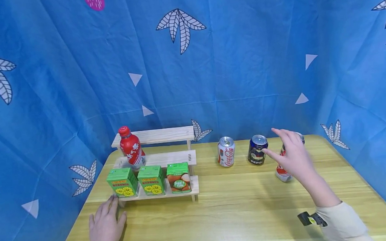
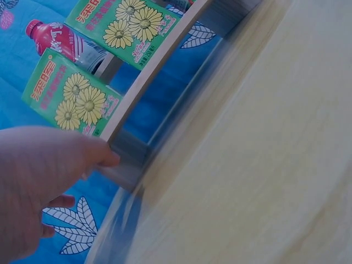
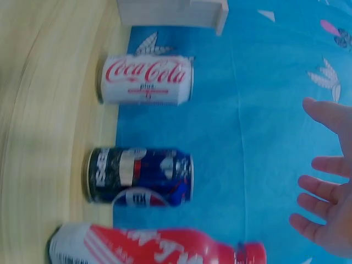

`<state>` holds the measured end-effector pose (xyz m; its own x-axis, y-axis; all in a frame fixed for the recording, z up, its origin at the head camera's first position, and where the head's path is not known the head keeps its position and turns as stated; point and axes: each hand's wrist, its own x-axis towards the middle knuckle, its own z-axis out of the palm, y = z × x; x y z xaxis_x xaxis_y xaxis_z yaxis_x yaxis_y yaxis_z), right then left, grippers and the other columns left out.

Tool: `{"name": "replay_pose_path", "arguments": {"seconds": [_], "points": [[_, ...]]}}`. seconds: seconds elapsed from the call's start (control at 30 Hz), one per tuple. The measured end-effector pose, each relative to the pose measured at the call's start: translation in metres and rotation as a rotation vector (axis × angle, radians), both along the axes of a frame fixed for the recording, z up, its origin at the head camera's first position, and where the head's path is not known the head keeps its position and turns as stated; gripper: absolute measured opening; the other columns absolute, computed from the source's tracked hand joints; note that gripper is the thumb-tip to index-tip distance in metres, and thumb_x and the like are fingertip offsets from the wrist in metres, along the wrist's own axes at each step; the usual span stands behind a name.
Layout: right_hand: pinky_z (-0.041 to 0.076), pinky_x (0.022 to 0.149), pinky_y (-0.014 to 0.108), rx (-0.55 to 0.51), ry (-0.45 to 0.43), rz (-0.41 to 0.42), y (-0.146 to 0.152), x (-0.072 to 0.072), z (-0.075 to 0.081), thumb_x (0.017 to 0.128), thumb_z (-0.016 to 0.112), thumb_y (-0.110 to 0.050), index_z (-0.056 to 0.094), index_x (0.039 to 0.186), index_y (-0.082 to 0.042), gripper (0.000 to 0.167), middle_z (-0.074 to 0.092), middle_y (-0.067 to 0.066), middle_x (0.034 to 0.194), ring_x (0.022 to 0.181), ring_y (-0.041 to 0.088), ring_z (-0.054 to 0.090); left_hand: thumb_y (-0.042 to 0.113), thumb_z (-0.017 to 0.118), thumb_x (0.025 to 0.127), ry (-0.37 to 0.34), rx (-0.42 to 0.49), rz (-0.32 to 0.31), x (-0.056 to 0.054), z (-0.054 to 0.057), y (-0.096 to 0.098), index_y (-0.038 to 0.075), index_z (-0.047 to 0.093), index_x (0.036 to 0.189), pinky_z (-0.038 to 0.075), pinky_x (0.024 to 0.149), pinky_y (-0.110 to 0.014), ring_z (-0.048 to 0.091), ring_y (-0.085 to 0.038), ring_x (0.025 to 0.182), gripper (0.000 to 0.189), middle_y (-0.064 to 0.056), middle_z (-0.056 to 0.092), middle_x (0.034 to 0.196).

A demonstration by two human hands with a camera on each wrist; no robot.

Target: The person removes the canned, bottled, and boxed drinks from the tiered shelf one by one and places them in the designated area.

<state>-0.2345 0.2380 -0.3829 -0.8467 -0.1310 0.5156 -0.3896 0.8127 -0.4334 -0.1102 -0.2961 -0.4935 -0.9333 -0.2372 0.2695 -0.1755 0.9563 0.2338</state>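
Observation:
My right hand (image 1: 292,154), fingers spread and holding nothing, is raised over a red and white bottle (image 1: 283,172) and partly hides it. A Pepsi can (image 1: 257,150) and a white Coca-Cola can (image 1: 226,152) stand upright to its left. In the right wrist view, the right hand (image 3: 330,181) is apart from the red bottle (image 3: 159,246). My left hand (image 1: 105,225) lies by the front left corner of a wooden tiered rack (image 1: 179,157), fingertips right at the lower shelf. The left thumb is at the shelf's end in the left wrist view.
On the lower shelf stand two green chrysanthemum drink cartons, left (image 1: 123,182) and middle (image 1: 151,181), and a brown-green carton (image 1: 178,178). Behind them a red bottle (image 1: 132,148) stands on the rack. A can top (image 1: 301,137) shows behind my right hand. Blue curtain (image 1: 242,56) surrounds the table (image 1: 221,224).

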Motion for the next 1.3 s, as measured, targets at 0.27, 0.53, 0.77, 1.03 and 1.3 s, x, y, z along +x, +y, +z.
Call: {"name": "replay_pose_path", "arguments": {"seconds": [0.27, 0.53, 0.77, 1.03, 1.3], "points": [[0.038, 0.103, 0.066, -0.017, 0.023, 0.097, -0.033, -0.007, 0.0, 0.081, 0.078, -0.029, 0.048, 0.14, -0.006, 0.069, 0.049, 0.023, 0.137, 0.127, 0.042, 0.041, 0.03, 0.064, 0.089, -0.012, -0.007, 0.002, 0.0, 0.0, 0.0, 0.002, 0.045, 0.143, 0.019, 0.108, -0.076, 0.037, -0.046, 0.134, 0.063, -0.021, 0.041, 0.15], [0.041, 0.105, 0.063, -0.007, 0.039, 0.184, -0.072, -0.012, 0.001, 0.08, 0.08, -0.031, 0.05, 0.139, -0.008, 0.07, 0.05, 0.02, 0.137, 0.129, 0.039, 0.043, 0.031, 0.064, 0.089, -0.026, -0.01, 0.007, 0.0, -0.001, -0.001, 0.002, 0.044, 0.143, 0.018, 0.108, -0.076, 0.036, -0.046, 0.134, 0.064, -0.02, 0.04, 0.151], [0.044, 0.106, 0.057, -0.03, 0.027, 0.274, -0.105, -0.014, 0.002, 0.081, 0.079, -0.031, 0.052, 0.138, -0.011, 0.066, 0.052, 0.016, 0.135, 0.129, 0.034, 0.045, 0.031, 0.062, 0.09, -0.079, -0.003, 0.015, -0.001, 0.0, -0.001, 0.003, 0.04, 0.146, 0.016, 0.109, -0.076, 0.033, -0.047, 0.136, 0.066, -0.02, 0.036, 0.153], [0.044, 0.108, 0.053, 0.007, 0.061, 0.345, -0.138, -0.015, 0.006, 0.083, 0.076, -0.039, 0.051, 0.14, -0.013, 0.067, 0.054, 0.013, 0.135, 0.129, 0.031, 0.047, 0.029, 0.064, 0.089, -0.093, -0.006, 0.018, -0.001, 0.003, 0.002, 0.003, 0.04, 0.146, 0.014, 0.11, -0.076, 0.032, -0.048, 0.136, 0.067, -0.02, 0.035, 0.154], [0.041, 0.112, 0.052, 0.011, 0.05, 0.412, -0.17, -0.016, 0.009, 0.082, 0.076, -0.039, 0.051, 0.139, -0.011, 0.068, 0.053, 0.015, 0.139, 0.133, 0.031, 0.046, 0.028, 0.064, 0.089, -0.079, -0.006, 0.017, -0.001, 0.004, 0.003, 0.002, 0.042, 0.145, 0.014, 0.11, -0.076, 0.033, -0.048, 0.136, 0.065, -0.021, 0.036, 0.153]]}}
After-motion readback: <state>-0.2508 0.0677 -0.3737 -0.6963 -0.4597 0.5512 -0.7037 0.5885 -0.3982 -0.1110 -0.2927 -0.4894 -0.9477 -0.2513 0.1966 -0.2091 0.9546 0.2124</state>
